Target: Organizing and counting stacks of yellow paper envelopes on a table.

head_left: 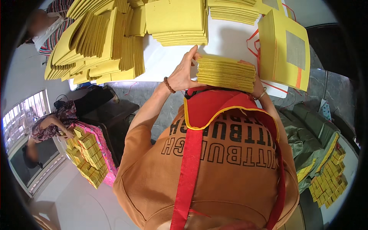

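Over white table (230,38), left hand (184,73) gripping yellow stack (226,73), right hand mostly hidden, grip unclear

single head-worn fisheye view, looking steeply down the person's own chest and orange shirt (214,168), close to the body, facing forward over the white surface (230,38), edges curving hard at the dark rim, floor visible both sides

The right hand (257,89) is mostly hidden behind the yellow paper stack (226,73).
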A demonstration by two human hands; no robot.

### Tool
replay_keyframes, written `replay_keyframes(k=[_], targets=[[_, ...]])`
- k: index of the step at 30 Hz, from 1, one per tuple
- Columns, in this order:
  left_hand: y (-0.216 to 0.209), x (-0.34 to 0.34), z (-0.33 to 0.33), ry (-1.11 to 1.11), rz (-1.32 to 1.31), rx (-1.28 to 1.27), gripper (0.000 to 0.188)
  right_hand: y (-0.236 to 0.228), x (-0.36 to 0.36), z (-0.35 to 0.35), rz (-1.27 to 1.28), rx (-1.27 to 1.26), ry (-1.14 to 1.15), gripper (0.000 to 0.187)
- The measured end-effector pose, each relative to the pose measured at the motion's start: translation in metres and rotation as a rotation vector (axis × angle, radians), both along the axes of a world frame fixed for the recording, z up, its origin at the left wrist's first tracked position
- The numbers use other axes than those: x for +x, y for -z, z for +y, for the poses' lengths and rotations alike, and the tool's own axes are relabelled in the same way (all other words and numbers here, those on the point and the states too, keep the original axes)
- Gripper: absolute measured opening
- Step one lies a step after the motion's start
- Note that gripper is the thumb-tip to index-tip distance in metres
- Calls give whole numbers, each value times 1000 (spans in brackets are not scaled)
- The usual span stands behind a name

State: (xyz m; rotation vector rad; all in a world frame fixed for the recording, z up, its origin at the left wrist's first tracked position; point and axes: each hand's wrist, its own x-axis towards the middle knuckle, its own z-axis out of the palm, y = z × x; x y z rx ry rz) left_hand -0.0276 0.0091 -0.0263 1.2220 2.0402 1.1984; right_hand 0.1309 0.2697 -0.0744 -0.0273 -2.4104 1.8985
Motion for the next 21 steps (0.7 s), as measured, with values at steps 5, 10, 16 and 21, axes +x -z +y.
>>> replay_keyframes(k=[5, 10, 16, 21], targets=[[-12, -9, 7, -33, 13, 40, 118, 7, 3, 6, -81, 60, 18, 69], [-24, -5, 24, -236, -351, 236, 105, -39, -20, -29, -180, -478, 276, 60], [-33, 6, 37, -166, -474, 410, 119, -11, -12, -11, -240, -716, 251, 63], [-6, 5, 11, -73, -354, 32, 120, -20, -10, -15, -70, -181, 218, 64]])
